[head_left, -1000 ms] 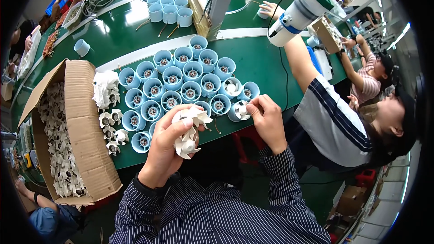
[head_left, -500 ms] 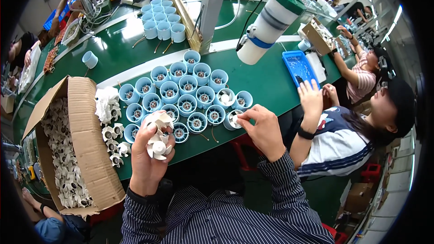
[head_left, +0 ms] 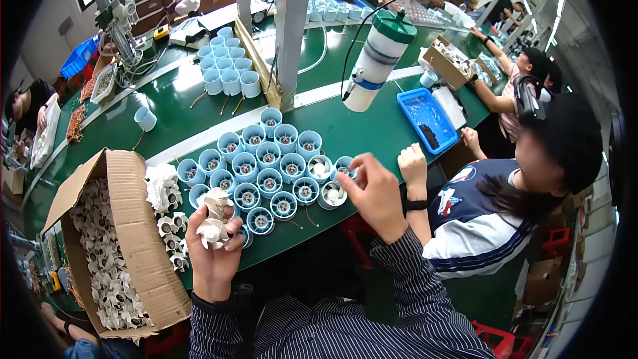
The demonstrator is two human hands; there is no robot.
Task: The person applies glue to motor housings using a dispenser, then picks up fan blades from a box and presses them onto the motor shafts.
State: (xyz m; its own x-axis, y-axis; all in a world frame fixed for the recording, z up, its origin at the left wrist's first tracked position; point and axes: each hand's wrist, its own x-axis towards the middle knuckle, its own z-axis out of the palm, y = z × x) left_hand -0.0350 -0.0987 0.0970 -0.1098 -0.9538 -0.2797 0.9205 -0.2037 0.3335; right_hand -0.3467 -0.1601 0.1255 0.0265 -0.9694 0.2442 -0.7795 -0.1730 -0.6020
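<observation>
My left hand point(head_left: 216, 252) is closed around a few white fan impellers point(head_left: 214, 231), held above the near edge of a cluster of light-blue cups. Metal-centred motor parts show inside most of these cups, such as one blue cup point(head_left: 269, 181). White impellers sit in two cups on the right side, a front one point(head_left: 333, 194) and one behind it point(head_left: 320, 167). Over the cluster's right end hovers my right hand point(head_left: 377, 196), thumb and forefinger apart, with nothing visible between them. Its fingertips partly cover the rightmost cup point(head_left: 343, 165).
A cardboard box point(head_left: 143, 246) full of white impellers stands at left, with loose impellers point(head_left: 174, 239) beside it. A white-and-green cylinder point(head_left: 379, 60) hangs over the green table point(head_left: 332, 119). At right, a co-worker point(head_left: 478, 206) sits by a blue tray point(head_left: 428, 116).
My right hand has let go of the impeller in the front right cup and lifted away, its fingers opening. My left hand still holds its impellers. The whole view has shifted slightly.
</observation>
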